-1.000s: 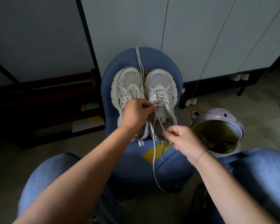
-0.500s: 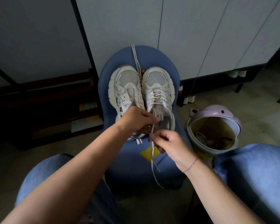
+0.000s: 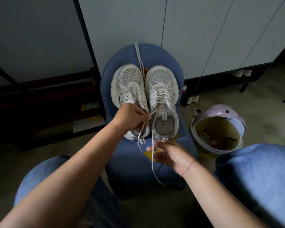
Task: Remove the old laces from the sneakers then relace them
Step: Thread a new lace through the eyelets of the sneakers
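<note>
While my left hand [image 3: 130, 119] pinches one lace [image 3: 153, 139] end, my right hand [image 3: 171, 153] hangs loose-fingered below it, apart.
Right sneaker [image 3: 161, 89] and left sneaker [image 3: 127, 86] sit toes-far on a blue chair [image 3: 130, 165]; my left hand hides the left sneaker's heel, and blur smears my right fingers [image 3: 161, 146] where the lace trails across. Right of the chair, a lavender bin [image 3: 220, 112] holds unreadable dim clutter; grey cabinet doors [image 3: 196, 38] stand behind.

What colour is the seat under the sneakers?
The seat is blue, clearest in the head view.

Dim room, soft light from upper right, dark shadow at left; wide-angle bending at edges, right hand [image 3: 169, 153] motion-blurred.
</note>
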{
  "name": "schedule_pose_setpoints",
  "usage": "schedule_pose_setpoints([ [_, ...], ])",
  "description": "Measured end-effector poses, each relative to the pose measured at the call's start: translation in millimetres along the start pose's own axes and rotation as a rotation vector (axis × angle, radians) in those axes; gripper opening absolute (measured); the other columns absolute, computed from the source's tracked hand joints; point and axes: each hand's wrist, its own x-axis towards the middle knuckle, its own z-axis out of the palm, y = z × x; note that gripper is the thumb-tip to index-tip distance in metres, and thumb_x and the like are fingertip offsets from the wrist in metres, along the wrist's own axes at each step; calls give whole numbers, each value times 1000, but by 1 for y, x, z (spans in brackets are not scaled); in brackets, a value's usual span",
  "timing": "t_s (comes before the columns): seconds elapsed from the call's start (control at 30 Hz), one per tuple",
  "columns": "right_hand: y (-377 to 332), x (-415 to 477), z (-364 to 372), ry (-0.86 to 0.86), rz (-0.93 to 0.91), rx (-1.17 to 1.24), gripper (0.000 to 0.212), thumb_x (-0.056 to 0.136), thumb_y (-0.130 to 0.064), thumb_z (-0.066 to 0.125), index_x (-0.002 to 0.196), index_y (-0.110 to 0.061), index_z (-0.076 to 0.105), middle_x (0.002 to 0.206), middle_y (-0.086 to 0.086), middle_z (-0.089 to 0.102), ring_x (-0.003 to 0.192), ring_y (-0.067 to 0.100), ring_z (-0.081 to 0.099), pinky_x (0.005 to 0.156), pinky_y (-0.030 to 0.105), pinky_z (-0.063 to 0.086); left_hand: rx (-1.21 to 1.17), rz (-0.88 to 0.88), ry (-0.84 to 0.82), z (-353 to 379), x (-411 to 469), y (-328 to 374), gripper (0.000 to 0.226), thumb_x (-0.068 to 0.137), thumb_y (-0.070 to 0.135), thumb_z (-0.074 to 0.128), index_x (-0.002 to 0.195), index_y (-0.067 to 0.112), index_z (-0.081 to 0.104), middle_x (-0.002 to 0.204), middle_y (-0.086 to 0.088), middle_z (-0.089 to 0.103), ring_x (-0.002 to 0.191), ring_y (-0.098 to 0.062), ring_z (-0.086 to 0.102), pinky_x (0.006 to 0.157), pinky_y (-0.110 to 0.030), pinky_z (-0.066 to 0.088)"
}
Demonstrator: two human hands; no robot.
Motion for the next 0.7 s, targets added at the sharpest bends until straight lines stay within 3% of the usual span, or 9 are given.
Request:
schedule_pose_setpoints([
  [0.1, -8, -8, -2, 26, -108, -29, 12, 92, -6, 58, 81, -6, 63, 50, 1, 59, 34, 5, 43, 35, 14, 35, 83, 28, 25, -1, 1, -2, 15, 84, 17, 77, 75, 6, 77, 68, -13, 73, 70, -35, 72, 75, -46, 61],
  [0.2, -29, -25, -7, 65, -334, -88, 21, 95, -5, 52, 79, -9, 65, 54, 1, 51, 40, 6, 38, 38, 14, 29, 215, 148, 139, 3, -5, 4, 13, 85, 23, 76, 78, 12, 77, 66, -3, 71, 65, -22, 67, 73, -41, 58],
  [0.3, -60, -43, -6, -13, -557, -114, 21, 97, -9, 48, 85, -7, 65, 59, 1, 53, 45, 8, 38, 44, 16, 31, 223, 297, 283, 10, -12, 19, 15, 88, 32, 72, 84, 17, 73, 72, 2, 69, 68, -13, 63, 66, -32, 50],
  [0.37, -81, -49, -5, -72, -614, -62, 22, 98, -10, 45, 88, -6, 64, 60, 0, 55, 47, 8, 39, 46, 14, 33, -39, 311, 122, 14, -15, 30, 23, 95, 33, 63, 86, 14, 72, 68, 4, 68, 64, -7, 62, 62, -24, 48],
  [0.43, -99, -49, -3, -123, -620, 22, 22, 98, -8, 44, 88, -5, 63, 62, 1, 56, 49, 8, 41, 48, 14, 37, -407, 246, -201, 19, -23, 39, 28, 96, 32, 54, 93, 10, 71, 75, 2, 72, 72, -5, 68, 69, -16, 51],
  [0.5, -112, -44, -4, -132, -616, 85, 21, 98, -6, 43, 89, -3, 62, 63, 2, 58, 50, 7, 45, 48, 14, 39, -493, 250, -356, 23, -24, 41, 25, 94, 29, 54, 97, 10, 70, 84, -2, 73, 81, -9, 69, 77, -18, 53],
  [0.6, -125, -35, -8, -120, -592, 153, 21, 97, -3, 42, 89, -2, 61, 62, 3, 61, 50, 5, 48, 49, 15, 40, -413, 261, -326, 25, -17, 36, 15, 97, 14, 57, 90, 10, 69, 79, -3, 69, 79, -12, 64, 82, -23, 52],
  [0.7, -133, -26, -11, -130, -544, 188, 19, 97, -5, 45, 91, -4, 64, 69, 3, 63, 54, 4, 52, 53, 14, 43, -469, 179, -266, 23, -13, 35, 14, 96, 10, 58, 93, 6, 71, 66, 1, 67, 63, -8, 62, 70, -18, 53],
])
